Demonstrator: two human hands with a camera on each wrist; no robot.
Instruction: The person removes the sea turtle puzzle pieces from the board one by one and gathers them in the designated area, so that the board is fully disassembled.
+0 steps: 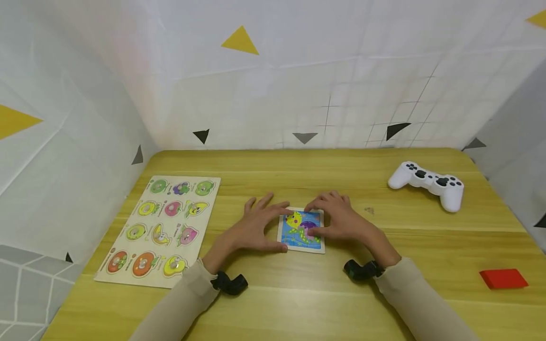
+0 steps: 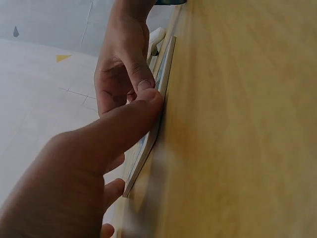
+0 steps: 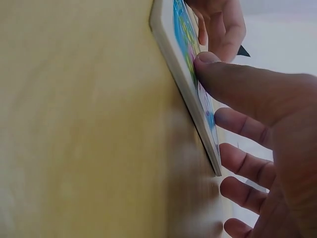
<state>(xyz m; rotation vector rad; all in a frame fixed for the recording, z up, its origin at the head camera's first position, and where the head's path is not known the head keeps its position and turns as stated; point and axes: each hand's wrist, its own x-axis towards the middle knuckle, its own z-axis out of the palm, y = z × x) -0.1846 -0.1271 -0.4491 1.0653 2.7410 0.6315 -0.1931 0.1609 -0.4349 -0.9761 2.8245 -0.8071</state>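
A small square jigsaw puzzle (image 1: 300, 240) in a pale wooden tray lies flat on the table, its blue picture showing a spotted yellow animal and a purple shape. My left hand (image 1: 256, 228) holds the puzzle's left side, the thumb at the near edge and the index finger by the far edge. From the right, my right hand (image 1: 341, 219) reaches over with bent fingers. Its thumb (image 3: 208, 58) touches the picture's surface, and the index fingertip is by the far edge. In the right wrist view its other fingers stay off the tray. Both hands partly cover the picture.
A wooden fruit peg puzzle board (image 1: 170, 239) lies at the left, close to the left sleeve. A white game controller (image 1: 428, 182) rests at the back right, and a red block (image 1: 504, 278) near the right edge. White patterned cloth (image 1: 273, 94) hangs behind the table.
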